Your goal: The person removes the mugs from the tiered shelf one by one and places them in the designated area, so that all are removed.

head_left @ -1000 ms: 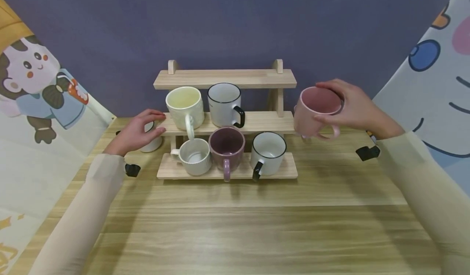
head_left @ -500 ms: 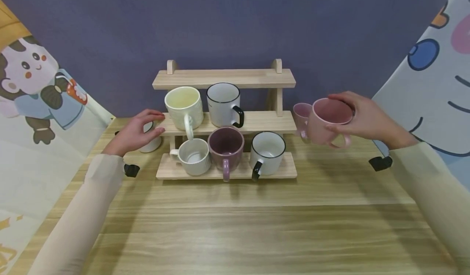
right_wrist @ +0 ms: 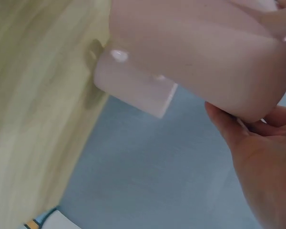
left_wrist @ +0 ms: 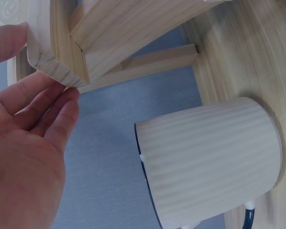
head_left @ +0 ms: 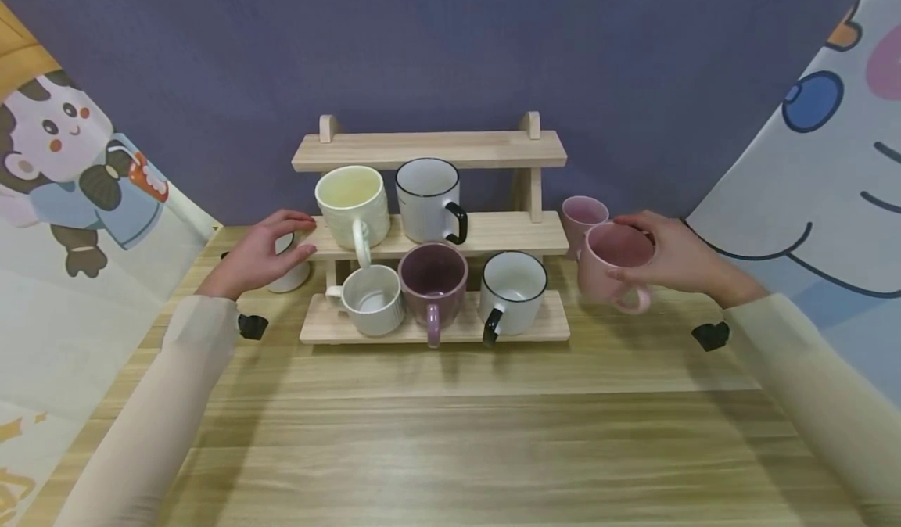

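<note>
My left hand (head_left: pixel 260 253) holds the left end of the middle board of a wooden tiered rack (head_left: pixel 493 234), thumb and fingers on its opposite edges. Just beside that hand a ribbed white mug (left_wrist: pixel 209 162) with a black rim stands on the table. On the right, my right hand (head_left: pixel 676 257) grips a pink mug (head_left: pixel 598 273) by its rim, handle toward the front right. Whether its base touches the table I cannot tell. A second pink mug (head_left: pixel 583 213) stands behind it, partly hidden.
The middle board carries a pale yellow mug (head_left: pixel 352 206) and a black-rimmed white mug (head_left: pixel 428 202). Along the bottom board are a small white cup (head_left: pixel 376 308), a purple mug (head_left: pixel 434 285) and another black-rimmed mug (head_left: pixel 517 296). A dark blue backdrop (head_left: pixel 450 50) hangs behind.
My right hand has carried the pink mug to the right, away from the rack, then down and slightly back left. The second pink mug has come into fuller view. My left hand has stayed put.
</note>
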`<action>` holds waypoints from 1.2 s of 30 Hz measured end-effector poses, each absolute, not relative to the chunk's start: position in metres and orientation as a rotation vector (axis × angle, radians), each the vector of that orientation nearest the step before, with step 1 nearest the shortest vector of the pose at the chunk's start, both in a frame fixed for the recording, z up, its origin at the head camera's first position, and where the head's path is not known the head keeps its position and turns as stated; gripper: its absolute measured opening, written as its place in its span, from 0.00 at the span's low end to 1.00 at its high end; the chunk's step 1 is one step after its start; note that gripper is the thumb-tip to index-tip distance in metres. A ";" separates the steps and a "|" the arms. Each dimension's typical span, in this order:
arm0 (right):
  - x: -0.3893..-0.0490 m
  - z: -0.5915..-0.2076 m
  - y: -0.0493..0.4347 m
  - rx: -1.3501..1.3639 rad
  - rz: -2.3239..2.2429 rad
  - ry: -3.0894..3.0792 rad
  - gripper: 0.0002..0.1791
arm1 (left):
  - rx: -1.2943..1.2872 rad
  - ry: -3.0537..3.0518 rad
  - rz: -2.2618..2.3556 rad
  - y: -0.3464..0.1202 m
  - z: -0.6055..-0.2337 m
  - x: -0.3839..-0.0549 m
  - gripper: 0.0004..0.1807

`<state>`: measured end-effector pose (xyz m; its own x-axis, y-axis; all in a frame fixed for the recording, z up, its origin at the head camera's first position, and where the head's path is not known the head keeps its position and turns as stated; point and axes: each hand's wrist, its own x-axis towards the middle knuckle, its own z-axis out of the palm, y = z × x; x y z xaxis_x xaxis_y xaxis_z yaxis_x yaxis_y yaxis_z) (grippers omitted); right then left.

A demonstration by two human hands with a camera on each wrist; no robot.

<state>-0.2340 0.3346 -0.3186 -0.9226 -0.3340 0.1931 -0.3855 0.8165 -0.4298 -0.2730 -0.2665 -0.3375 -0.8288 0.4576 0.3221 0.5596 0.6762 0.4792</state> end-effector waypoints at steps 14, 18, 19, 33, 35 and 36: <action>-0.246 -0.344 0.331 0.617 0.730 -2.948 0.48 | -0.832 -2.728 -0.861 -0.264 -0.336 -0.274 0.23; -0.250 -0.349 0.330 0.602 0.724 -2.956 0.49 | -0.831 -2.729 -0.858 -0.264 -0.336 -0.275 0.23; -0.250 -0.351 0.329 0.595 0.722 -2.962 0.50 | -0.832 -2.729 -0.860 -0.264 -0.336 -0.275 0.23; -0.254 -0.356 0.328 0.532 0.751 -2.995 0.51 | -0.821 -2.737 -0.864 -0.264 -0.335 -0.273 0.23; -0.254 -0.355 0.328 0.526 0.751 -3.003 0.51 | -0.815 -2.742 -0.864 -0.265 -0.335 -0.272 0.23; -0.254 -0.355 0.328 0.522 0.752 -3.010 0.51 | -0.812 -2.745 -0.862 -0.265 -0.335 -0.272 0.23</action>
